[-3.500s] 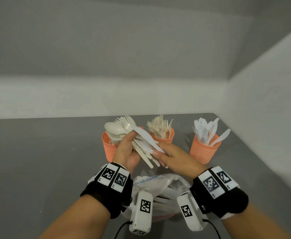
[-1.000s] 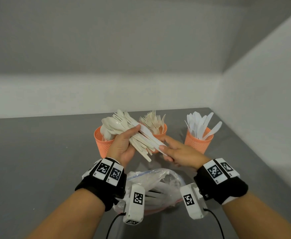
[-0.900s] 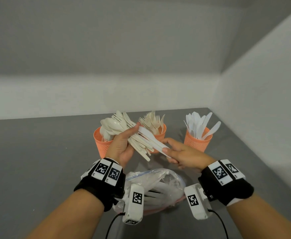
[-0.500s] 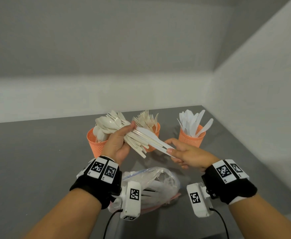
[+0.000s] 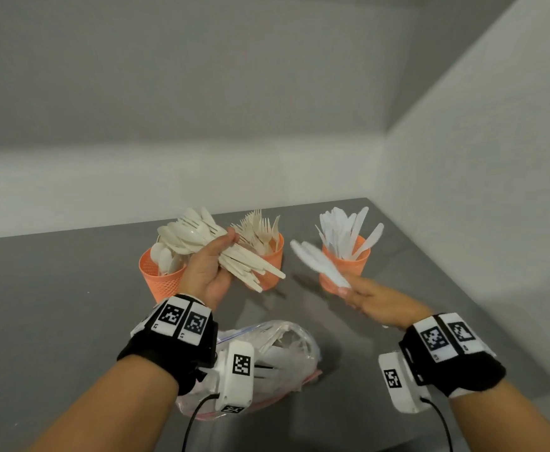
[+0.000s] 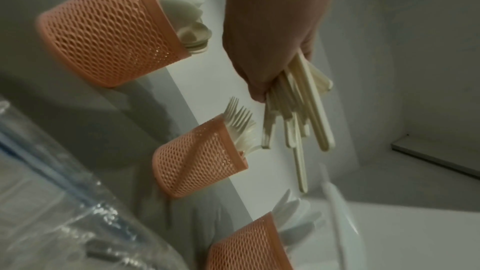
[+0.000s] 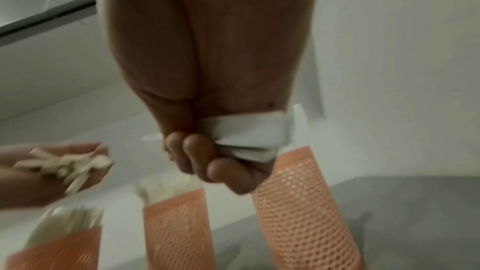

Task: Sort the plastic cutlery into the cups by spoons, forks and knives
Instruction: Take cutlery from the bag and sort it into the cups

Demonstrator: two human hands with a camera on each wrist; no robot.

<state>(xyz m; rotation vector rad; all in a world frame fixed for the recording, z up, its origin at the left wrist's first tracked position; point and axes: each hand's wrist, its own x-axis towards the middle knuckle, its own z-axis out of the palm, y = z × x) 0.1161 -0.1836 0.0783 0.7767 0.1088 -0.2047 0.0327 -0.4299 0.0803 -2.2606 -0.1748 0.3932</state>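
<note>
Left hand (image 5: 209,275) gripping mixed cutlery bundle (image 5: 221,249); right hand (image 5: 381,301) pinching white knives (image 5: 319,262) beside knife cup (image 5: 345,265).

bag (image 5: 286,340) before three cups (image 5: 263,265) on table (image 5: 55,305)

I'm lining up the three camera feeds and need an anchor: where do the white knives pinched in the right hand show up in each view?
Head: white knives right of centre, fanning up-left from the right hand, in front of the knife cup.
Left wrist: probably the blurred white streak at lower right.
Right wrist: handle ends at centre, pinched above the fingertips.
Shared landmark: the knife cup, rightmost of three orange mesh cups.
</note>
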